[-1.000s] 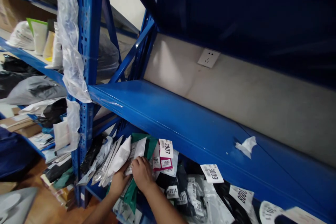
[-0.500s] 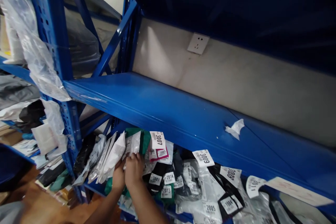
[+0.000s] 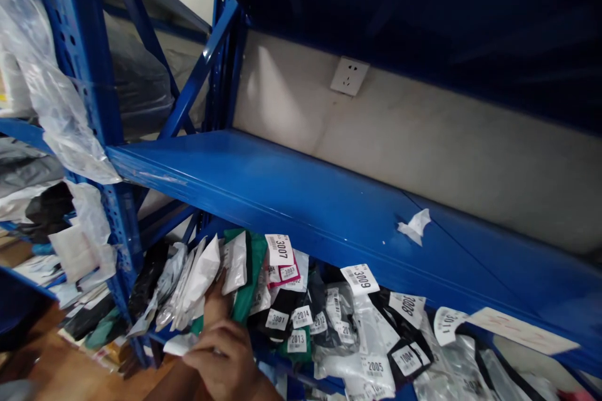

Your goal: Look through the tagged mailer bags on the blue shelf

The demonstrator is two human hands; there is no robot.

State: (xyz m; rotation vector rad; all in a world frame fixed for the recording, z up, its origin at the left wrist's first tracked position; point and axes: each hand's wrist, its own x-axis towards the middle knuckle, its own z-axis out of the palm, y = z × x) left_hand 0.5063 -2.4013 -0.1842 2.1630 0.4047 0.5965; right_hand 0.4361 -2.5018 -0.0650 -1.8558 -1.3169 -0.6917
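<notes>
Beneath a blue shelf (image 3: 282, 194), tagged parcels (image 3: 336, 319) crowd a lower level from eight o'clock round to four. At seven o'clock a green bag (image 3: 256, 266) stands among them, with a white parcel (image 3: 202, 279) at eight. The person's right hand (image 3: 226, 351), at seven, pinches a white slip (image 3: 181, 344) in curled fingers. Just behind, the left hand (image 3: 216, 304) reaches up between parcels, fingers hidden, its grip impossible to tell.

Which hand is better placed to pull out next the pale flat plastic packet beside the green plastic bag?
Probably the left hand: it reaches up beside that packet. The right hand is lower, nearer the camera, with a small white piece at its fingers.
</notes>
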